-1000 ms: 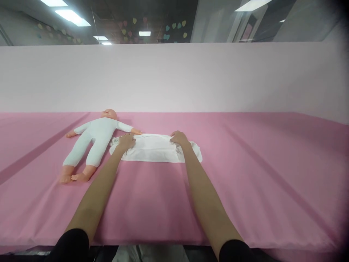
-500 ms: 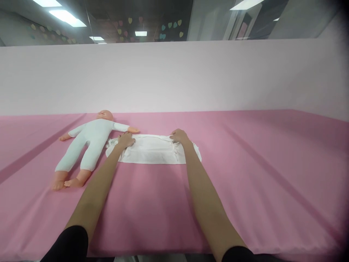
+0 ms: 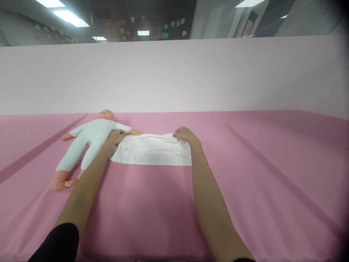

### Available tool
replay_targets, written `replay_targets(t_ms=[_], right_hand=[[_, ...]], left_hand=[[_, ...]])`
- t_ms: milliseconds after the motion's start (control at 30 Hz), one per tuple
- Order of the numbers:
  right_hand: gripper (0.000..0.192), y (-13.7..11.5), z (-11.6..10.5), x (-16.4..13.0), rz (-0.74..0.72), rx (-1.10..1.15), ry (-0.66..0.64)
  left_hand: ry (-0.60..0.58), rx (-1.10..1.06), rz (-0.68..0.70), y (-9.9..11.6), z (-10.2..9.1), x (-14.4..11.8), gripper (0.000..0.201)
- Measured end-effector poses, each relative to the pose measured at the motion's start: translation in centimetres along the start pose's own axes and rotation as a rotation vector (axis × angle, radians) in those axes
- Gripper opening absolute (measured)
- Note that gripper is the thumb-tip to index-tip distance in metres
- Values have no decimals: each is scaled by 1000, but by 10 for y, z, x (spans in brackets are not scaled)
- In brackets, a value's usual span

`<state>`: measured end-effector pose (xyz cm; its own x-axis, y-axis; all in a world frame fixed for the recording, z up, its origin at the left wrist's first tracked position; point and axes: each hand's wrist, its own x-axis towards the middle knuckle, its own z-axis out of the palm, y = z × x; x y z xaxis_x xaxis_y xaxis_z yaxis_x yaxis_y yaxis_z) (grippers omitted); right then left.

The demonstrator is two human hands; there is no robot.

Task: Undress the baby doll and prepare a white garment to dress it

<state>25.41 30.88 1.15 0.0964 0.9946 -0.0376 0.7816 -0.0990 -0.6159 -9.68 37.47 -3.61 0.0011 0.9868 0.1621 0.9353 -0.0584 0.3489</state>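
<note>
A white diaper (image 3: pixel 152 151) lies spread crosswise on the pink surface, with gathered, ruffled parts near both ends. At its far left corner my left hand (image 3: pixel 117 137) is closed in a pinch on the edge, close to the doll's outstretched hand. My right hand (image 3: pixel 185 133) pinches the far edge near the right end, its forearm covering that end. Left of the diaper, a baby doll (image 3: pixel 95 131) in a white bodysuit lies on its back, arms spread. My left forearm hides part of one of its legs.
The pink padded cover (image 3: pixel 259 174) has creases running across it at left and right. A white wall (image 3: pixel 174 76) rises along the back edge. Above it, a glass pane (image 3: pixel 152 18) shows ceiling lights and heart-shaped decorations.
My left hand has moved left to the diaper's corner, and my right hand slightly right. The diaper's left end now looks flatter and more spread. The doll stays put.
</note>
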Motion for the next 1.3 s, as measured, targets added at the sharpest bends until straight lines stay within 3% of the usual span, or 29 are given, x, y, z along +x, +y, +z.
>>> replay_targets(t_ms=[133, 267, 467, 667, 767, 867, 1033, 1100, 1200, 1233, 1300], right_hand=[[13, -1, 0, 0, 1, 10, 13], [10, -5, -4, -1, -34, 54, 44], [8, -19, -13, -13, -128, 185, 122], [11, -23, -10, -16, -192, 263, 174], [20, -25, -14, -13, -230, 274, 272], [25, -33, -30, -23, -312, 355, 423], [8, -46, -80, -90, -500, 732, 534], [6, -43, -98, -123, -621, 787, 487], [17, -34, -111, -158, -780, 856, 256], [22, -32, -112, -164, -815, 897, 219], [29, -32, -110, -169, -827, 989, 225]], left_hand=[[29, 13, 15, -11, -2, 7, 32], [-5, 8, 22, -8, -5, 8, 42], [-158, -38, 120, 24, -2, -8, 42], [-88, -35, 115, 52, -4, -16, 40], [18, -40, 140, 63, -28, -27, 33], [138, -64, 205, 81, -69, -50, 33], [496, -303, 411, 117, -139, -114, 28], [636, -386, 458, 127, -157, -141, 24], [807, -584, 544, 132, -174, -172, 19], [810, -673, 575, 132, -178, -179, 19], [686, -866, 600, 132, -183, -189, 18]])
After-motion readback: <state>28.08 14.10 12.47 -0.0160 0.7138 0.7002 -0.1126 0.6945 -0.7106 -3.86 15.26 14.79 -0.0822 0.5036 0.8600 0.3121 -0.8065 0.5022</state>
